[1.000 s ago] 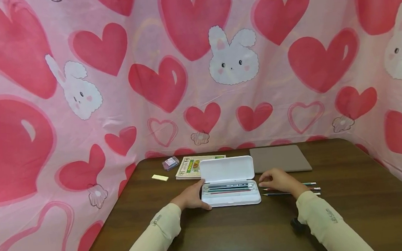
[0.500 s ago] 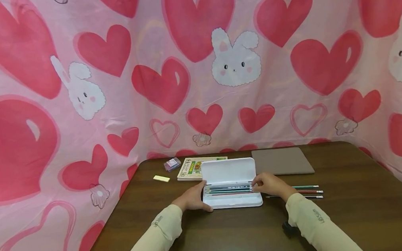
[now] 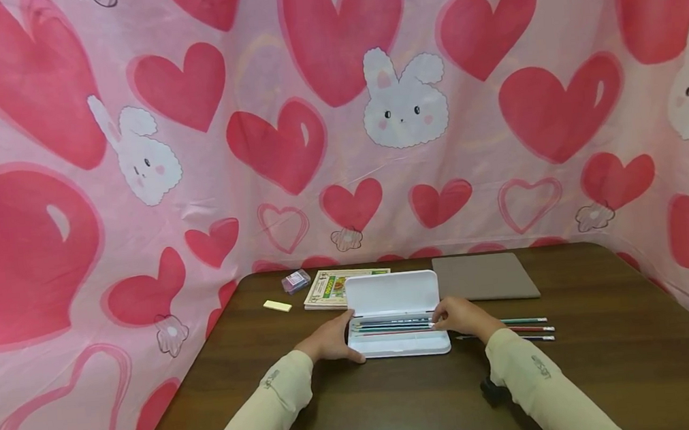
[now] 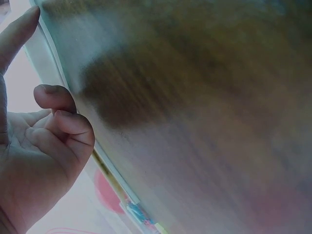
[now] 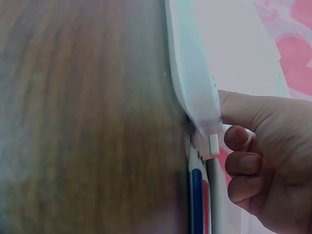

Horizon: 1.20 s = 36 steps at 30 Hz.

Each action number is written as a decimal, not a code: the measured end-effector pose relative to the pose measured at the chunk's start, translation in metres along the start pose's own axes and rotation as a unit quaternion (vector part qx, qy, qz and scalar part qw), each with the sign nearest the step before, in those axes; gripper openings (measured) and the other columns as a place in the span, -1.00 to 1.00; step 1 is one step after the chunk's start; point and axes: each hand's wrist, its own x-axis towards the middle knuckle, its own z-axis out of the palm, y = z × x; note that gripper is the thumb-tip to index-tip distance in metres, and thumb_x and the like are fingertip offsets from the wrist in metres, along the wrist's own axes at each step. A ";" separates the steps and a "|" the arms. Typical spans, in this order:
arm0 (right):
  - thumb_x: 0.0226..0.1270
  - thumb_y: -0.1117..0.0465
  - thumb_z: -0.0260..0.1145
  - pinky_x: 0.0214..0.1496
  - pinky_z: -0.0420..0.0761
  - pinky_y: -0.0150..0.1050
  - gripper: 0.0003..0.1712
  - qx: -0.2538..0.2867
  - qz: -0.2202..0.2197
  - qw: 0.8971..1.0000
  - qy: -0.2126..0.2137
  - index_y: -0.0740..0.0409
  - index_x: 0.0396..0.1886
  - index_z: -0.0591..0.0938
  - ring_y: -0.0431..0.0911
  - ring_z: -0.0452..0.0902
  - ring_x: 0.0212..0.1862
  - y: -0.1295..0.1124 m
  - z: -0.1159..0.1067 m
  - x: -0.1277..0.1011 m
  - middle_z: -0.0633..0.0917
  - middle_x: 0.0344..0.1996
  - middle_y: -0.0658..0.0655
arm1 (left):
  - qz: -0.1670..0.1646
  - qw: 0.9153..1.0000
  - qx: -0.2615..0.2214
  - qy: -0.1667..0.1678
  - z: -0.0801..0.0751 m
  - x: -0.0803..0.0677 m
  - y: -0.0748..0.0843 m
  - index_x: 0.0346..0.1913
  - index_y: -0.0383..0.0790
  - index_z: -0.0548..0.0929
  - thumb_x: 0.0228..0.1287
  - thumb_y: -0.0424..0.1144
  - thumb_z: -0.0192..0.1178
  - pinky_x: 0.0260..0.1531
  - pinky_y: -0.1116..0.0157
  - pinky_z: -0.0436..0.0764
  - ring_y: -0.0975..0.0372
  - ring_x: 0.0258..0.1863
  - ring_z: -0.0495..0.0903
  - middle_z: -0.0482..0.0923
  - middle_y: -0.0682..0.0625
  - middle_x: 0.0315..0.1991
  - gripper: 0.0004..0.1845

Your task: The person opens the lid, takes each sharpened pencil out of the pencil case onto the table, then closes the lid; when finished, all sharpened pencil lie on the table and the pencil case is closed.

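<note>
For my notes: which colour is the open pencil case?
White; the pencil case shows best in the head view.

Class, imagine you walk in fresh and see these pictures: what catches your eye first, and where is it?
First the pink cloth with red hearts and white bunnies, hung behind and beside the dark wooden table. Then, mid-table, the open white pencil case with pencils in its tray: the left hand rests at its left end, the right hand at its right end. Three loose pencils lie just right of it.
</note>
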 end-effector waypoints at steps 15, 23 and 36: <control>0.06 0.23 0.41 -0.49 0.35 -0.38 -0.85 -0.019 -0.027 0.999 -0.015 0.12 -0.55 0.58 -0.24 0.31 -0.52 -0.007 0.000 -0.003 0.50 -0.62 -0.07 | 0.004 1.000 0.005 -0.002 0.007 0.003 -0.004 0.40 -0.24 0.10 -0.26 0.10 0.48 0.28 0.00 0.23 0.03 0.29 0.27 0.23 -0.16 0.34 0.15; 0.10 0.26 0.37 -0.51 0.32 -0.40 -0.85 -0.013 -0.043 0.999 0.000 0.14 -0.54 0.54 -0.27 0.28 -0.54 -0.007 0.000 -0.006 0.47 -0.63 -0.06 | 0.017 1.000 0.012 0.006 0.006 0.002 -0.003 0.39 -0.29 0.10 -0.26 0.08 0.48 0.28 0.02 0.24 0.02 0.30 0.27 0.23 -0.19 0.34 0.15; 0.19 0.30 0.29 -0.48 0.29 -0.39 -0.92 -0.013 -0.061 0.995 0.076 0.15 -0.47 0.56 -0.27 0.25 -0.51 0.004 -0.004 -0.019 0.43 -0.61 -0.06 | 0.021 1.000 0.013 0.012 0.003 0.004 -0.005 0.39 -0.29 0.10 -0.26 0.10 0.48 0.28 0.03 0.25 0.02 0.31 0.26 0.22 -0.19 0.34 0.16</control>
